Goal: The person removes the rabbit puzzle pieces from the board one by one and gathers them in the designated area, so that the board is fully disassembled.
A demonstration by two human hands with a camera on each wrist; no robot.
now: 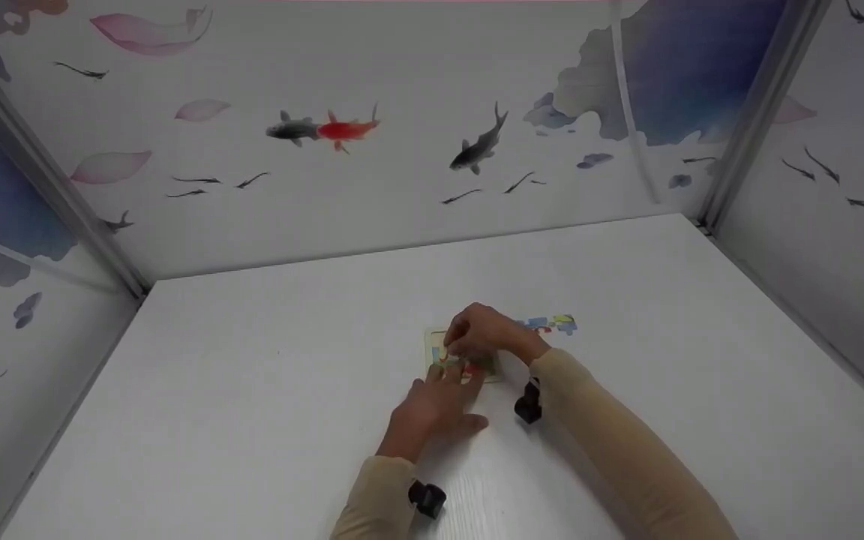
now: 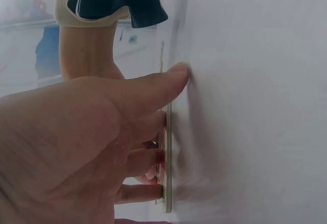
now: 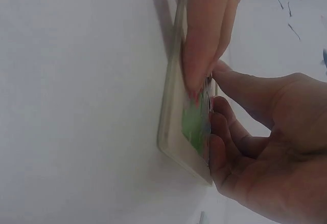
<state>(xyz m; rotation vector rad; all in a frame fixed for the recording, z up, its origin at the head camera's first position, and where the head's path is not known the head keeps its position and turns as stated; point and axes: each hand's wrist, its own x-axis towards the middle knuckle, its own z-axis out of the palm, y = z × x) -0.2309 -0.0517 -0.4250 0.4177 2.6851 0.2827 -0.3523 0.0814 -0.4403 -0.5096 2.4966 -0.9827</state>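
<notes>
A small wooden jigsaw board [image 1: 430, 339] with a pale rim lies on the white table. My left hand [image 1: 432, 409] rests on its near side, fingers stretched out and their tips pressing the coloured pieces; the thumb stands apart, off the board. Over the far part of the board, my right hand [image 1: 481, 330] has its fingers bent and tips down at the pieces. From the right wrist, a green puzzle area [image 3: 193, 124] shows beside the bent right fingers [image 3: 219, 150]. Whether a piece is pinched between the right thumb and fingers is hidden.
Several loose jigsaw pieces [image 1: 565, 324], blue, yellow and red, lie just beyond the board to the right, partly behind the right wrist. Panels [image 1: 402, 202] printed with fish and petals enclose the white table [image 1: 267, 420] at the back and sides.
</notes>
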